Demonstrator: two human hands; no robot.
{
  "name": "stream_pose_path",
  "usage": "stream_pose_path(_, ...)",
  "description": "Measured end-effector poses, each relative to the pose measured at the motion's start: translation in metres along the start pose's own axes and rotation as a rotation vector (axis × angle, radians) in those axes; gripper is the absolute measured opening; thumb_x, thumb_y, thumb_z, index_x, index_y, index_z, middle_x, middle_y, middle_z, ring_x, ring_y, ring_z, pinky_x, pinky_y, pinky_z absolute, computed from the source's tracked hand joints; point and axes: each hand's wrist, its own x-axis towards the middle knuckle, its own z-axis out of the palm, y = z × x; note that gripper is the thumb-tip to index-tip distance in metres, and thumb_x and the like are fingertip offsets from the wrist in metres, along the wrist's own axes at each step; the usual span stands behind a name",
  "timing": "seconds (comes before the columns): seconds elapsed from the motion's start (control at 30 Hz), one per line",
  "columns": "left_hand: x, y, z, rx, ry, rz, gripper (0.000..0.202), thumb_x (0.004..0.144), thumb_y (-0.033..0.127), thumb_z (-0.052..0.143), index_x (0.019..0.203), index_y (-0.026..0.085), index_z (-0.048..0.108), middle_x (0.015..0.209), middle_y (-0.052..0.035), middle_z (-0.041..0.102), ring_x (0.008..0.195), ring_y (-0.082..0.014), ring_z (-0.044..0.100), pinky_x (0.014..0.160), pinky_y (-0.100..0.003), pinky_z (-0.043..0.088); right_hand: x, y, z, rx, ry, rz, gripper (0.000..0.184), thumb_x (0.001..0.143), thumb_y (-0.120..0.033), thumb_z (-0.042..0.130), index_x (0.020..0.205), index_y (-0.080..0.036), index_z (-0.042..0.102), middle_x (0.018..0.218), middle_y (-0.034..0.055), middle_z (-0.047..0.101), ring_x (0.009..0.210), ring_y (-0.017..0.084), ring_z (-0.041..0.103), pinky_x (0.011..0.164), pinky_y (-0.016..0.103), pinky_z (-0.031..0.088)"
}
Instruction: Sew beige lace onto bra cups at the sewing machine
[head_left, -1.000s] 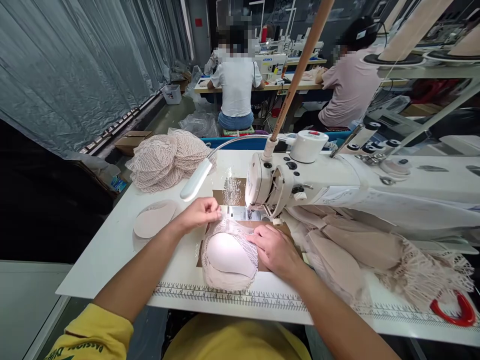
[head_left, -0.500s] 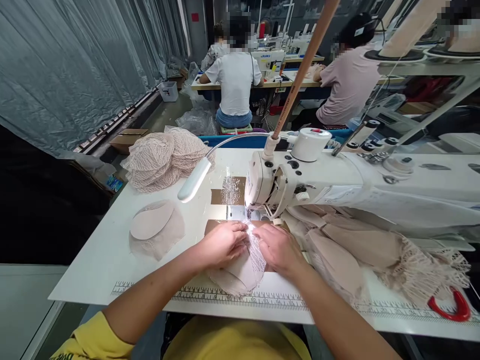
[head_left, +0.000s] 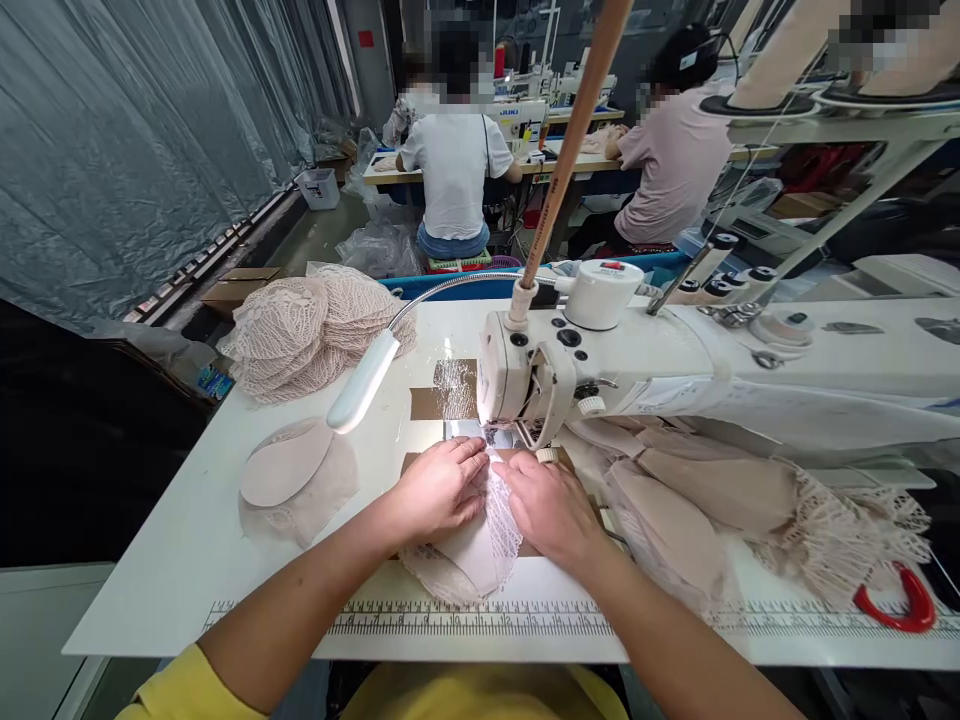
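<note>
Here's the lace bra cup (head_left: 502, 520), under both hands, just in front of the sewing machine's (head_left: 637, 345) needle; left hand (head_left: 441, 488) half-open, fingers pressing it flat, right hand (head_left: 549, 505) bent at its edge, pinch unclear; a second ago the left was farther out, pinching the far edge

1. From where I'm standing, the lace-trimmed cup (head_left: 461, 568) is glowing pale pink, a whitish openwork pattern running up its right side.
2. The stacked lace pieces (head_left: 300, 330) are showing beige, patterned in webby openwork.
3. The sewing machine (head_left: 660, 345) is gleaming white.
4. The printed ruler (head_left: 480, 624) is carrying black ticks on white.
5. That curved handle (head_left: 916, 600) is blazing red.
6. The curtain (head_left: 150, 140) is shimmering silvery blue-grey.
</note>
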Motion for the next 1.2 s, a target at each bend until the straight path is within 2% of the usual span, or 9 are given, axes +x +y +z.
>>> stream_pose_path(0.23,0.006,-0.023,-0.007,-0.035,-0.059,0.092,0.056,0.077,0.023,0.057,0.131,0.008,0.052,0.142,-0.0189,0.046,0.131,-0.0308,0.043,0.109,-0.045,0.037,0.003,-0.007,-0.001,0.036,-0.009,-0.011,0.035,0.077,-0.008,0.046,0.103,-0.018,0.067,0.084,0.0054,0.063,0.071,0.018,0.051,0.062,0.030,0.034)
stream_pose_path(0.33,0.006,-0.027,-0.010,-0.018,-0.112,0.107,0.059,0.075,0.017,0.055,0.133,0.009,0.051,0.144,-0.0176,0.043,0.132,-0.0307,0.041,0.111,-0.047,0.035,0.001,-0.007,-0.003,0.087,-0.016,-0.032,0.032,0.079,-0.009,0.045,0.099,-0.018,0.069,0.079,0.0044,0.062,0.071,0.017,0.053,0.064,0.028,0.037)
stream_pose_path(0.47,-0.005,-0.024,-0.012,0.007,-0.022,0.081,0.053,0.076,0.009,0.051,0.128,0.015,0.055,0.142,-0.0143,0.046,0.133,-0.0308,0.039,0.109,-0.050,0.035,-0.003,-0.001,-0.004,0.192,0.061,-0.033,0.034,0.082,-0.008,0.044,0.101,-0.020,0.069,0.077,0.0028,0.064,0.071,0.016,0.055,0.067,0.026,0.039)
stream_pose_path(0.57,-0.016,-0.013,-0.013,-0.038,0.077,0.100,0.042,0.078,0.011,0.052,0.120,0.016,0.059,0.127,-0.0139,0.057,0.123,-0.0291,0.048,0.101,-0.045,0.042,-0.004,0.005,-0.003,0.198,0.132,-0.015,0.032,0.082,-0.008,0.046,0.099,-0.020,0.070,0.081,0.0025,0.068,0.069,0.016,0.055,0.067,0.026,0.039)
stream_pose_path(0.67,-0.020,-0.002,-0.009,-0.045,0.104,0.069,0.023,0.082,0.020,0.055,0.103,0.015,0.063,0.099,-0.0109,0.064,0.094,-0.0240,0.057,0.083,-0.038,0.047,-0.005,0.007,-0.003,0.180,0.136,0.006,0.031,0.081,-0.007,0.046,0.094,-0.021,0.070,0.080,0.0024,0.069,0.069,0.016,0.056,0.066,0.027,0.039)
stream_pose_path(0.73,-0.020,0.002,-0.004,0.003,0.116,0.030,0.014,0.086,0.021,0.051,0.086,0.016,0.064,0.083,-0.0081,0.062,0.079,-0.0209,0.055,0.072,-0.034,0.045,-0.005,0.007,-0.004,0.184,0.121,-0.004,0.030,0.081,-0.007,0.046,0.090,-0.022,0.070,0.079,0.0023,0.068,0.070,0.016,0.057,0.066,0.027,0.040)
stream_pose_path(0.83,-0.018,0.003,0.004,0.032,0.159,0.012,0.022,0.088,0.016,0.043,0.072,0.016,0.058,0.073,-0.0063,0.058,0.072,-0.0189,0.052,0.066,-0.032,0.040,-0.006,0.006,-0.009,0.211,0.104,-0.018,0.029,0.081,-0.007,0.046,0.089,-0.022,0.070,0.081,0.0023,0.069,0.074,0.016,0.059,0.068,0.026,0.041)
stream_pose_path(1.07,-0.024,-0.003,0.000,-0.205,0.186,-0.041,0.015,0.086,0.018,0.044,0.074,0.018,0.052,0.073,-0.0044,0.057,0.068,-0.0175,0.050,0.066,-0.031,0.041,-0.007,-0.001,-0.030,0.272,-0.055,-0.099,0.027,0.084,-0.008,0.045,0.094,-0.020,0.067,0.083,0.0030,0.066,0.078,0.016,0.058,0.067,0.026,0.041)
stream_pose_path(1.2,-0.027,-0.005,-0.003,-0.234,0.173,-0.040,0.015,0.088,0.020,0.043,0.078,0.017,0.054,0.077,-0.0054,0.058,0.072,-0.0183,0.052,0.068,-0.031,0.043,-0.011,-0.010,-0.030,0.127,-0.197,-0.202,0.024,0.084,-0.008,0.047,0.094,-0.021,0.065,0.080,0.0026,0.060,0.073,0.017,0.053,0.063,0.028,0.036)
